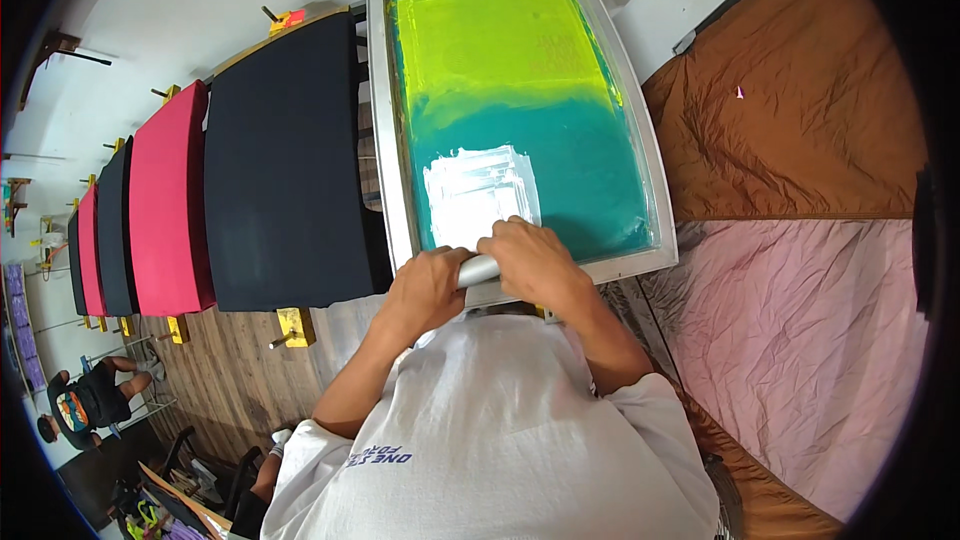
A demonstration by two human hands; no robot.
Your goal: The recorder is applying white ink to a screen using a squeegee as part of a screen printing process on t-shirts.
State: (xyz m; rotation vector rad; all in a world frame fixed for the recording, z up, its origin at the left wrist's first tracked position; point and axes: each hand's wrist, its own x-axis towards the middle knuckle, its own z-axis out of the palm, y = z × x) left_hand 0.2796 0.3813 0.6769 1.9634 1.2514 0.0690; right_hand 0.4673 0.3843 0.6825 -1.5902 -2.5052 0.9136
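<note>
A screen-printing frame [655,190] with a silvery rim lies in front of me. Its mesh [590,170] is teal nearer to me and yellow-green at the far part. Thick white ink [478,190] covers a patch at the near left of the mesh. Over the near rim, my left hand [430,285] and my right hand [530,258] both grip the grey handle of a squeegee [479,270]. Their fingers wrap round it, a short stretch of handle showing between them. The squeegee's blade is hidden by the hands.
Left of the frame stands a row of boards covered in black fabric [285,170] and pink fabric [168,200], with yellow supports [295,327]. Brown sheeting [790,90] and a pale pink sheet [800,330] hang at the right. Another person [95,400] is at the lower left.
</note>
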